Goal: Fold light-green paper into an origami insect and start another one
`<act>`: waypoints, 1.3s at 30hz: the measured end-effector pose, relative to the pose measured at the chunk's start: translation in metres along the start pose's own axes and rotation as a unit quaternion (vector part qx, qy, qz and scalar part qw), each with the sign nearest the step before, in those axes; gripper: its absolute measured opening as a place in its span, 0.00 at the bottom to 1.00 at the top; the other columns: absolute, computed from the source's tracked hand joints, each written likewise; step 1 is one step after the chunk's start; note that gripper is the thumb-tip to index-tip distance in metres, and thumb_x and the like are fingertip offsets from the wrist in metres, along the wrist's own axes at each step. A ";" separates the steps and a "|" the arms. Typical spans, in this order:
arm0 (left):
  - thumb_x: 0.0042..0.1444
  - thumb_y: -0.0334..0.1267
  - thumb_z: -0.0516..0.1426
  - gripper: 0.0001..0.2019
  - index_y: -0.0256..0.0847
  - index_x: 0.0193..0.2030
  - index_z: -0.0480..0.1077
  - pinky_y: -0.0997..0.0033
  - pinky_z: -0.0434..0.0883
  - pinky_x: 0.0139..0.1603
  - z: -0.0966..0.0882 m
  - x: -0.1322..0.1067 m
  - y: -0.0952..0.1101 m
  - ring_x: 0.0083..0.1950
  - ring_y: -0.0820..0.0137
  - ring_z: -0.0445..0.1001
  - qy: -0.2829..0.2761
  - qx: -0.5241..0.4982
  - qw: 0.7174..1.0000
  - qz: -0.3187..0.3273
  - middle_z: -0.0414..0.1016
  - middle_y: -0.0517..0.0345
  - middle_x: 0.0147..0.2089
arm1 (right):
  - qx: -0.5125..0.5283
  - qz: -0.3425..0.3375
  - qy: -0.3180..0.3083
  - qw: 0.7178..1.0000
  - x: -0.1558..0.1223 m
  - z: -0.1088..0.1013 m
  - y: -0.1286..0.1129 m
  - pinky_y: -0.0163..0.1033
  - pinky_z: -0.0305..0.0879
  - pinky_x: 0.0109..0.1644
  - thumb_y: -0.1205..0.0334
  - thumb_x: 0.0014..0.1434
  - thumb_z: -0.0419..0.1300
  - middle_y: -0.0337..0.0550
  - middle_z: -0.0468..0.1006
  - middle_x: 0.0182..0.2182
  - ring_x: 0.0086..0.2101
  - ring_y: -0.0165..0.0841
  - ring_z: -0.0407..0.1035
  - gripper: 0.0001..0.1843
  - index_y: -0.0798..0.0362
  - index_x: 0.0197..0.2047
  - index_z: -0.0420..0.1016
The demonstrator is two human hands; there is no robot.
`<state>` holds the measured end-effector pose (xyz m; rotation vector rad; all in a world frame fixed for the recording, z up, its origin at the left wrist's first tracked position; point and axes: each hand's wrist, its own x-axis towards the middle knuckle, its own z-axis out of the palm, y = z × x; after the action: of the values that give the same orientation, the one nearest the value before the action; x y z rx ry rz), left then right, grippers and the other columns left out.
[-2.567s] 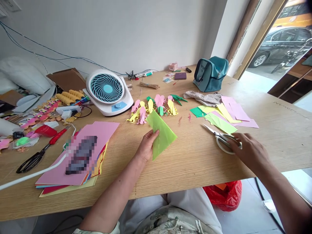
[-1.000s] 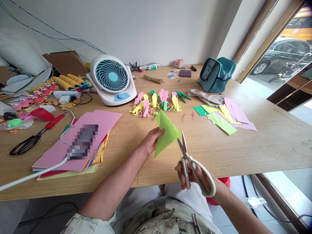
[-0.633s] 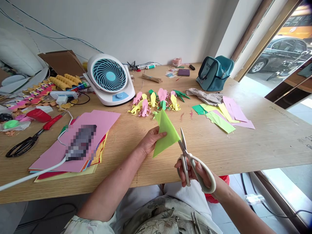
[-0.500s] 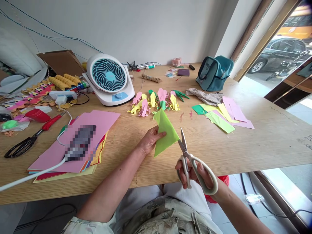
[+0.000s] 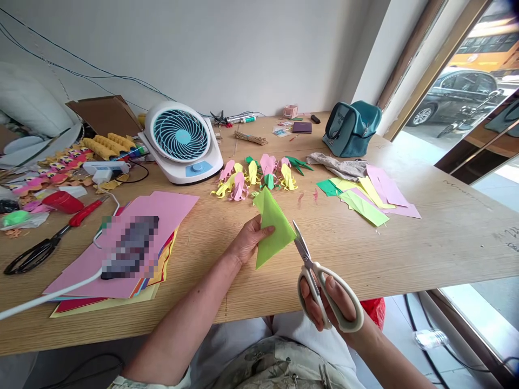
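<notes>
Bag (image 5: 353,134) beyond scissors (image 5: 307,262), contents hidden

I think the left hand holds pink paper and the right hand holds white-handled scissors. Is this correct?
Not quite. The head view shows the paper in the left hand is light green, not pink. The right hand does hold white-handled scissors.

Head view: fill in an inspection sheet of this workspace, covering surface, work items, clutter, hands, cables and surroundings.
Surface: wooden table, pink marks near its middle.
Work items: folded light-green paper; scissors, blades at its right corner, contact unclear.
Clutter: fan, stacked sheets, cut-paper pieces, teal bag.
Hands: left hand has its grip on the paper; right hand holds the scissors.
Cables: white cable at left; blue cables before the wall.
Surroundings: car outside at right; co-workers, nothing seen.
</notes>
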<state>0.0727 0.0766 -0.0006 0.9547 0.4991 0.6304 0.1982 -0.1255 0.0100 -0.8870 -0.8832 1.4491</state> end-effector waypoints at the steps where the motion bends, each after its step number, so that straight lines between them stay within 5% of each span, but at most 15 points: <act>1: 0.40 0.37 0.72 0.20 0.37 0.40 0.75 0.69 0.70 0.43 0.000 0.000 0.000 0.37 0.67 0.77 -0.002 0.001 1.000 0.001 0.81 0.55 0.39 | -0.003 0.003 0.005 1.000 0.000 0.000 0.000 0.32 0.51 0.22 0.39 0.66 0.47 0.36 0.64 0.18 0.18 0.25 0.58 0.27 0.55 0.38 0.70; 20: 0.42 0.39 0.71 0.20 0.37 0.42 0.74 0.70 0.70 0.43 0.000 -0.003 0.002 0.36 0.68 0.77 -0.024 0.056 0.998 0.012 0.81 0.56 0.37 | -0.017 0.026 0.023 0.999 0.006 0.005 0.000 0.33 0.53 0.23 0.38 0.65 0.48 0.36 0.66 0.18 0.18 0.26 0.60 0.26 0.55 0.38 0.69; 29: 0.42 0.38 0.71 0.23 0.37 0.46 0.73 0.69 0.70 0.45 0.002 -0.005 0.003 0.41 0.66 0.77 -0.028 0.061 0.998 0.008 0.81 0.53 0.44 | -0.056 0.025 0.017 0.998 0.008 0.002 -0.002 0.34 0.54 0.25 0.39 0.67 0.46 0.36 0.67 0.19 0.19 0.27 0.61 0.27 0.56 0.41 0.69; 39: 0.42 0.38 0.71 0.20 0.37 0.42 0.72 0.70 0.71 0.40 0.005 -0.008 0.003 0.34 0.69 0.77 -0.042 0.074 0.996 0.006 0.81 0.56 0.36 | -0.023 0.029 0.010 0.999 0.008 0.007 -0.003 0.36 0.56 0.27 0.37 0.66 0.46 0.38 0.68 0.21 0.21 0.29 0.62 0.28 0.55 0.41 0.70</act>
<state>0.0693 0.0698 0.0055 1.1213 0.4698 0.5669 0.1927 -0.1175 0.0159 -0.9664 -0.8844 1.4724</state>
